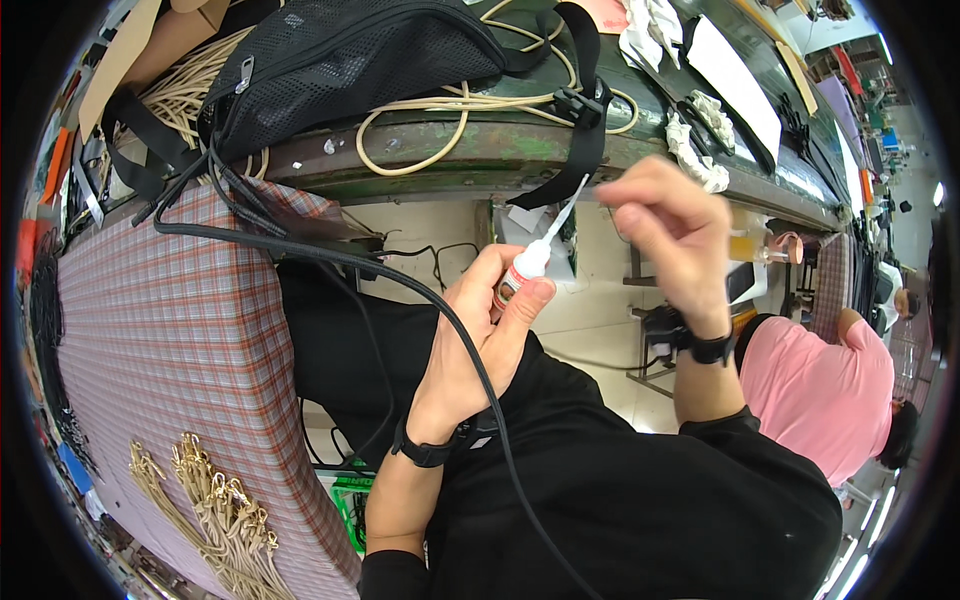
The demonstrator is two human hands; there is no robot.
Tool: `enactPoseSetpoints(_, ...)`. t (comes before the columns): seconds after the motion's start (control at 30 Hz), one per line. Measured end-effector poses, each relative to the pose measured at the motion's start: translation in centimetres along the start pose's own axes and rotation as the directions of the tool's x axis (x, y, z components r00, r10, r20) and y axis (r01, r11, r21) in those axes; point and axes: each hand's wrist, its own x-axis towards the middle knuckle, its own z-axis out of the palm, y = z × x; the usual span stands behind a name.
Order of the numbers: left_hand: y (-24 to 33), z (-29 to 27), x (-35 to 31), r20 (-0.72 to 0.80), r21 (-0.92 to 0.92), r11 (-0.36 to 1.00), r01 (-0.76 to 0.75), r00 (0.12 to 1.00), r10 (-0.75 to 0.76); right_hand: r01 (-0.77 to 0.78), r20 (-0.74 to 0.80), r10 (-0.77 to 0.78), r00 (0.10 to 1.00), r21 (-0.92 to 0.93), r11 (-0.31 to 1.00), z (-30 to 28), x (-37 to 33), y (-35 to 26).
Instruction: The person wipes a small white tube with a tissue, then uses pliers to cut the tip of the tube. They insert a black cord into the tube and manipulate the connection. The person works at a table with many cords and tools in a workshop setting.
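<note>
My left hand (465, 350) is closed around a small white squeeze bottle (523, 272) with a red-marked label, which looks like a glue bottle. Its long thin nozzle (568, 212) points up and to the right. Close to the nozzle's tip, but apart from it, my right hand (675, 235) is raised with its fingers curled toward the thumb. Whatever those fingers pinch, if anything, is too small to tell. A black cable (455, 318) passes in front of my left hand and down over my lap.
On the green workbench (640, 150) ahead lie a black mesh bag (360, 75), beige cord (410, 105), a black strap with a buckle (585, 120) and white gloves (692, 150). Cords with gold clips (220, 500) rest on a checked cloth (170, 340) at left. A person in pink (820, 395) sits at right.
</note>
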Motion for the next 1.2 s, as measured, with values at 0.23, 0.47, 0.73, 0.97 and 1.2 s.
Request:
enactPoseSetpoints(0.23, -0.3, -0.2, -0.9, 0.065, -0.105, 0.994, 0.009, 0.998, -0.002, -0.226, 0.184, 0.159, 0.97, 0.45, 0.864, 3.6, 0.3, 0.9)
enactPoseSetpoints(0.47, 0.2, -0.7, -1.0, 0.205, -0.35, 0.931, 0.1, 0.978, -0.029, -0.308, 0.337, 0.122, 0.933, 0.577, 0.756, 3.8, 1.6, 2.3)
enactPoseSetpoints(0.73, -0.2, -1.1, -0.9, 0.387, -0.582, 0.774, 0.248, 0.922, -0.004, -0.253, 0.394, -0.086, 0.915, 0.727, 0.638, 5.3, 3.2, 3.5)
enactPoseSetpoints(0.97, 0.1, -0.2, -1.1, 0.207, -0.503, 0.861, 0.073, 0.978, 0.039, -0.25, 0.321, 0.009, 0.947, 0.72, 0.647, 6.3, 2.3, 2.9)
enactPoseSetpoints(1.2, -0.9, 2.1, -1.3, -0.194, -0.179, 0.978, -0.109, 0.978, 0.073, -0.175, 0.167, 0.083, 0.982, 0.668, 0.724, 7.2, 0.9, 2.5)
